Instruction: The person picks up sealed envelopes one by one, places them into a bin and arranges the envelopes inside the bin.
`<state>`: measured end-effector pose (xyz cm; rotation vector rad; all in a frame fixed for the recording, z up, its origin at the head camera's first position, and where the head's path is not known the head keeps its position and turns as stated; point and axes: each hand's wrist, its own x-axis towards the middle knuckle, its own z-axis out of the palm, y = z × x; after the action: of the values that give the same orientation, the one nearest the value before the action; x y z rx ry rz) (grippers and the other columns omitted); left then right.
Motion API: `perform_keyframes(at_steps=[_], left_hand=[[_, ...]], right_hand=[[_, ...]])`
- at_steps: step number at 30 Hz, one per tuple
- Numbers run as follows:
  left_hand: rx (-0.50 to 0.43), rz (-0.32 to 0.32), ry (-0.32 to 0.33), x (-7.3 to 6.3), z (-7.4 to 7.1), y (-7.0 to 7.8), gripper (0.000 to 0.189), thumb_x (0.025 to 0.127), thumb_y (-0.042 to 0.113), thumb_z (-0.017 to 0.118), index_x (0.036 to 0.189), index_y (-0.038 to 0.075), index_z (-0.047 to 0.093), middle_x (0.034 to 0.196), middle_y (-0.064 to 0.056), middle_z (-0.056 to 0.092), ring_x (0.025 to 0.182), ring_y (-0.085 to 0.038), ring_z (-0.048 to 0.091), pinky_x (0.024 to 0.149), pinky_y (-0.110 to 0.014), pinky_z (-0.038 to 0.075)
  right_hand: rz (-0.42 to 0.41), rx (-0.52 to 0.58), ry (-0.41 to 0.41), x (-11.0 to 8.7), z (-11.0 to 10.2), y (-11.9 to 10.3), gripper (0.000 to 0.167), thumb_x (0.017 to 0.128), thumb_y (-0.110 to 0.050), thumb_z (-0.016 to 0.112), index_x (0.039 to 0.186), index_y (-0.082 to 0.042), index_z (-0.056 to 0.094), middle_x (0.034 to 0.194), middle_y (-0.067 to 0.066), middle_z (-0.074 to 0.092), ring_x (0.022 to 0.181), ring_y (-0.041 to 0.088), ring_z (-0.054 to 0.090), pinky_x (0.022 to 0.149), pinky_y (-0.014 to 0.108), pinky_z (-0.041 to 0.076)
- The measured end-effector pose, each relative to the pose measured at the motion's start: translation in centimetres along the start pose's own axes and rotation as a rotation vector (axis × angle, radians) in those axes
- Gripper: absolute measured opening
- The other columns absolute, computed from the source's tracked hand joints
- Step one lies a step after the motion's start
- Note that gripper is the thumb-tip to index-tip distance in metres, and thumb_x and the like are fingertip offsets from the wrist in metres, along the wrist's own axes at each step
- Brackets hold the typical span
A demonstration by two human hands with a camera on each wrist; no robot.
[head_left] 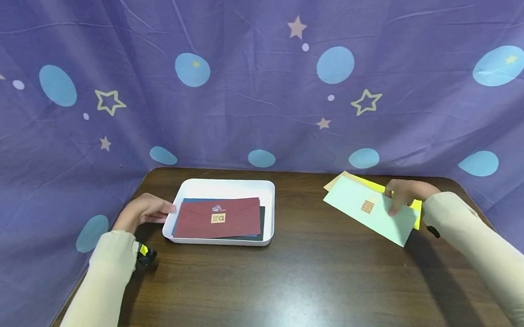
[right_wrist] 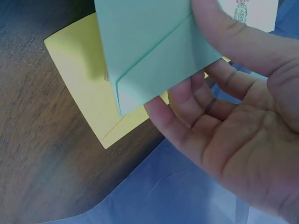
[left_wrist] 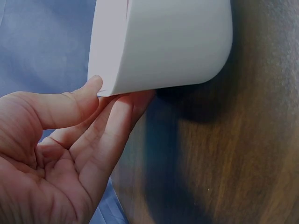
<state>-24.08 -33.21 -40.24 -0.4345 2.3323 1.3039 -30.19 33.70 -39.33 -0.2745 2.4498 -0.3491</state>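
My left hand [head_left: 150,209] pinches the left rim of a white tray [head_left: 225,186], thumb on top and fingers underneath. In the left wrist view, the thumb presses the lip of the tray [left_wrist: 175,44]. A maroon envelope [head_left: 203,227] with a sticker lies on top of a blue and a dark green one in the tray. At the right, my right hand [head_left: 408,193] pinches a mint green envelope [head_left: 350,196] by its far edge, thumb above, fingers beneath. A yellow envelope [right_wrist: 74,65] and a peach envelope [head_left: 331,182] lie partly hidden under it.
The brown wooden table [head_left: 303,265] has a purple curtain [head_left: 258,84] with stars and blue ovals behind it and along both sides. A stretch of bare tabletop separates the tray from the envelopes at the right.
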Motion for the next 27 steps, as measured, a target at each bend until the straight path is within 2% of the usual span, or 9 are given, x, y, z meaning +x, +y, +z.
perform_keyframes(at_steps=[5, 10, 13, 15, 18, 20, 22, 25, 27], left_hand=[[-0.005, 0.000, -0.006, 0.1, -0.1, -0.1, 0.026, 0.097, 0.009, 0.067, 0.113, -0.011, 0.066, 0.071, 0.006, 0.068, 0.066, -0.003, 0.066, 0.067, -0.021, 0.061], [0.002, -0.005, -0.010, 0.1, -0.1, -0.1, 0.029, 0.097, 0.009, 0.066, 0.116, -0.012, 0.064, 0.071, 0.006, 0.068, 0.066, -0.003, 0.066, 0.067, -0.021, 0.061], [0.008, -0.006, -0.006, 0.2, -0.1, -0.1, 0.032, 0.097, 0.009, 0.067, 0.120, -0.014, 0.063, 0.071, 0.006, 0.068, 0.066, -0.003, 0.066, 0.067, -0.021, 0.061], [0.008, -0.006, -0.003, 0.2, -0.1, -0.1, 0.033, 0.097, 0.009, 0.067, 0.120, -0.014, 0.063, 0.071, 0.007, 0.068, 0.066, -0.003, 0.066, 0.066, -0.021, 0.061], [0.005, -0.003, 0.000, 0.2, 0.0, -0.1, 0.032, 0.097, 0.009, 0.067, 0.120, -0.014, 0.063, 0.071, 0.007, 0.069, 0.066, -0.003, 0.066, 0.066, -0.021, 0.061], [0.006, -0.001, 0.001, 0.2, 0.0, -0.1, 0.032, 0.097, 0.009, 0.067, 0.120, -0.014, 0.064, 0.071, 0.007, 0.068, 0.066, -0.003, 0.066, 0.066, -0.021, 0.061], [0.007, 0.000, 0.002, 0.2, 0.0, -0.1, 0.033, 0.097, 0.009, 0.067, 0.120, -0.014, 0.063, 0.071, 0.006, 0.068, 0.066, -0.003, 0.066, 0.066, -0.021, 0.061], [0.012, -0.001, 0.007, 0.3, 0.0, -0.2, 0.035, 0.097, 0.010, 0.067, 0.122, -0.015, 0.063, 0.071, 0.006, 0.068, 0.066, -0.003, 0.066, 0.066, -0.021, 0.061], [0.014, -0.003, 0.011, 0.3, -0.1, -0.2, 0.036, 0.097, 0.010, 0.067, 0.123, -0.015, 0.062, 0.072, 0.006, 0.068, 0.066, -0.003, 0.066, 0.067, -0.022, 0.061]], right_hand=[[0.002, 0.077, -0.042, -0.3, -0.3, 0.1, 0.034, 0.084, -0.002, 0.078, 0.113, 0.009, 0.063, 0.115, 0.022, 0.065, 0.099, 0.030, 0.068, 0.083, 0.048, 0.062], [-0.015, 0.152, -0.104, -0.5, -0.4, 0.6, 0.019, 0.092, -0.008, 0.072, 0.105, 0.002, 0.065, 0.105, 0.013, 0.070, 0.090, 0.021, 0.069, 0.078, 0.040, 0.062], [-0.007, 0.183, -0.148, -0.4, -0.6, 1.1, 0.028, 0.097, -0.019, 0.069, 0.113, 0.003, 0.060, 0.109, 0.014, 0.067, 0.092, 0.021, 0.067, 0.078, 0.038, 0.060], [0.003, 0.158, -0.160, -0.5, -0.8, 1.4, 0.046, 0.100, -0.028, 0.067, 0.127, 0.007, 0.055, 0.122, 0.024, 0.062, 0.101, 0.028, 0.066, 0.078, 0.039, 0.060], [0.029, 0.112, -0.176, -0.9, -1.0, 1.7, 0.078, 0.100, -0.043, 0.064, 0.146, 0.014, 0.037, 0.145, 0.039, 0.041, 0.120, 0.045, 0.058, 0.084, 0.043, 0.060], [0.053, 0.103, -0.185, -1.2, -1.0, 1.8, 0.093, 0.099, -0.049, 0.063, 0.151, 0.019, 0.024, 0.153, 0.042, 0.027, 0.129, 0.052, 0.050, 0.087, 0.045, 0.061], [0.075, 0.138, -0.214, -1.3, -0.9, 2.0, 0.096, 0.100, -0.050, 0.061, 0.152, 0.019, 0.018, 0.154, 0.042, 0.025, 0.128, 0.052, 0.051, 0.088, 0.046, 0.060], [0.094, 0.203, -0.243, -1.4, -0.7, 2.2, 0.095, 0.101, -0.048, 0.061, 0.152, 0.019, 0.015, 0.152, 0.041, 0.028, 0.119, 0.042, 0.058, 0.085, 0.042, 0.060], [0.092, 0.240, -0.259, -1.3, -0.5, 2.4, 0.086, 0.102, -0.044, 0.060, 0.151, 0.015, 0.022, 0.144, 0.037, 0.041, 0.109, 0.033, 0.061, 0.082, 0.039, 0.059]])
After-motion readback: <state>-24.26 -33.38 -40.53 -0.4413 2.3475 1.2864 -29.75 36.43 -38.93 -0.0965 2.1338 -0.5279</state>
